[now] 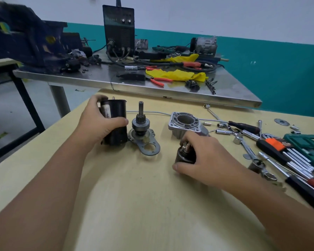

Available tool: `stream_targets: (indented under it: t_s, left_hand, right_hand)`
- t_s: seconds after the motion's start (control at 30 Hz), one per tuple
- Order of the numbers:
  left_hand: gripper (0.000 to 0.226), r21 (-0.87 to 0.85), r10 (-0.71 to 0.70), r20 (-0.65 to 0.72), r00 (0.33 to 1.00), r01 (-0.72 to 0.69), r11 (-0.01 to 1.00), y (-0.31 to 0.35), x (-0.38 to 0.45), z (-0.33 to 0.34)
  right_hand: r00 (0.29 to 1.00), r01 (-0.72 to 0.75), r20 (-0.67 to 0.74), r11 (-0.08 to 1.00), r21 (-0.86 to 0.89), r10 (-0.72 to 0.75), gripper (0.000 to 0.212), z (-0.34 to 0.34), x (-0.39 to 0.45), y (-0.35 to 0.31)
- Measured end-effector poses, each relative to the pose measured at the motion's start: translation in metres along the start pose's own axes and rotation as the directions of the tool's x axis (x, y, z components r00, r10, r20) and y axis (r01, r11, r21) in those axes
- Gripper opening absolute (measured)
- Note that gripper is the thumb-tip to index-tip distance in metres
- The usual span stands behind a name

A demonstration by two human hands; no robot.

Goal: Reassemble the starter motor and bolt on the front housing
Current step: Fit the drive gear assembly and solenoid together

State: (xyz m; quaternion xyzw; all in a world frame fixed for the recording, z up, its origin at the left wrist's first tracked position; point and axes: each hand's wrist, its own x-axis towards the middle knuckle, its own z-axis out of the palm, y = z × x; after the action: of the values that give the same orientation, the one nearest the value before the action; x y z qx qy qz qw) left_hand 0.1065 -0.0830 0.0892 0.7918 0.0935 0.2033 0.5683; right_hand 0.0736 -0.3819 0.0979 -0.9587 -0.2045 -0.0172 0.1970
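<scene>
The black cylindrical motor body (117, 113) stands upright at the left of the wooden table, and my left hand (96, 122) grips it round its side. To its right the pinion gear and shaft (140, 122) stand upright on a flat metal plate (149, 144). The silver front housing (186, 123) sits further right, open end up. Just in front of it, my right hand (201, 156) holds a small dark solenoid (185, 154) with terminals on top, which rests on the table.
Sockets, a ratchet, wrenches, a hex key set (286, 153) and a green tool case (310, 147) lie at the right. A steel bench (98, 77) behind carries a welder, pliers, yellow rags and cables. The near part of the wooden table (143, 205) is bare.
</scene>
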Motion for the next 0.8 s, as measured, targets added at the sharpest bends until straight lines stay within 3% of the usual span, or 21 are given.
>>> stream_targets:
  t_s: [0.07,0.13,0.2,0.27,0.33,0.37,0.43,0.5,0.57,0.67,0.8]
  left_hand:
    - [0.085,0.098,-0.059,0.016,0.998,0.057,0.994,-0.001,0.001,0.007]
    - [0.076,0.222,-0.133,0.094,0.987,0.110,0.969,0.002,0.001,0.009]
    - [0.076,0.317,-0.176,0.142,0.974,0.124,0.940,0.006,0.000,0.008]
    - [0.077,0.398,-0.190,0.161,0.968,0.112,0.911,0.009,-0.002,0.009]
    - [0.071,0.455,-0.199,0.177,0.964,0.099,0.885,0.014,-0.002,0.010]
    - [0.071,0.491,-0.187,0.187,0.964,0.073,0.868,0.017,-0.004,0.010]
    - [0.081,0.657,-0.078,0.223,0.972,-0.091,0.749,0.023,-0.006,0.011]
    - [0.087,0.794,0.065,0.281,0.958,-0.270,0.545,0.031,-0.016,0.017]
    - [0.072,0.819,0.145,0.314,0.938,-0.345,0.457,0.041,-0.029,0.032]
    - [0.041,0.809,0.192,0.257,0.947,-0.319,0.494,0.048,-0.040,0.061]
    - [0.031,0.769,0.307,0.191,0.932,-0.337,0.543,0.050,-0.047,0.084]
  right_hand:
    - [0.997,-0.043,-0.053,0.997,0.068,0.047,0.048,0.001,-0.014,0.003]
    - [0.979,-0.124,-0.127,0.957,0.262,0.162,0.053,-0.001,-0.035,0.004]
    - [0.942,-0.181,-0.128,0.791,0.584,0.310,0.056,-0.004,-0.053,0.005]
    - [0.934,-0.148,0.008,0.366,0.919,0.356,0.055,-0.004,-0.065,0.009]
    - [0.934,-0.117,0.150,-0.119,0.986,0.324,0.050,-0.004,-0.069,0.013]
    - [0.930,-0.146,0.229,-0.282,0.948,0.287,0.050,-0.005,-0.068,0.013]
    - [0.923,-0.241,0.350,-0.466,0.851,0.162,0.054,-0.007,-0.070,0.015]
    - [0.908,-0.315,0.408,-0.483,0.817,0.097,0.056,-0.005,-0.069,0.021]
    - [0.919,-0.319,0.389,-0.453,0.832,0.066,0.064,-0.004,-0.068,0.028]
    - [0.956,-0.254,0.293,-0.435,0.864,0.025,0.061,0.000,-0.065,0.039]
    - [0.995,-0.088,0.095,-0.142,0.986,0.044,0.078,0.003,-0.066,0.055]
